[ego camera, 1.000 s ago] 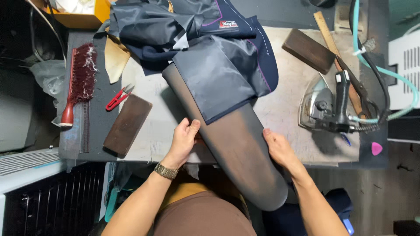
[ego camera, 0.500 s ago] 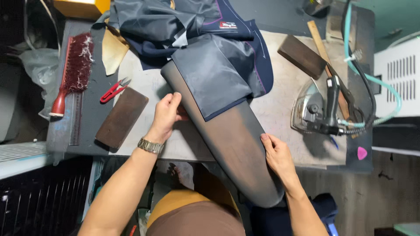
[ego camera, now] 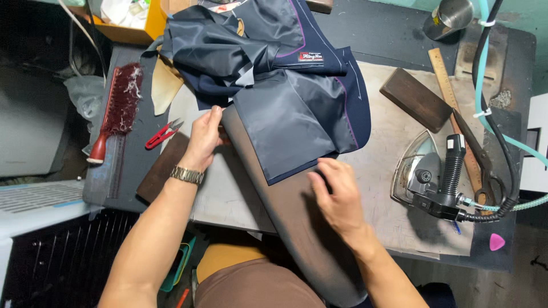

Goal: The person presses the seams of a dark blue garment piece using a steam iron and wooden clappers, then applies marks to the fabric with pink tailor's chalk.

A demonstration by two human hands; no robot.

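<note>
The navy jacket [ego camera: 285, 74] lies lining-up over the upper end of the long grey pressing board [ego camera: 291, 222], which runs diagonally across the surface [ego camera: 394, 228]. The left hand [ego camera: 204, 137] grips the board's upper left edge, fingers curled on it. The right hand [ego camera: 337, 197] presses flat on the board just below the lining's hem, fingers slightly spread. An iron [ego camera: 436, 179] stands to the right.

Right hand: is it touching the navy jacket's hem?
Touching. In the head view the right hand has its fingertips on the lower edge of the navy jacket, where it lies over the long grey pressing board.
</note>
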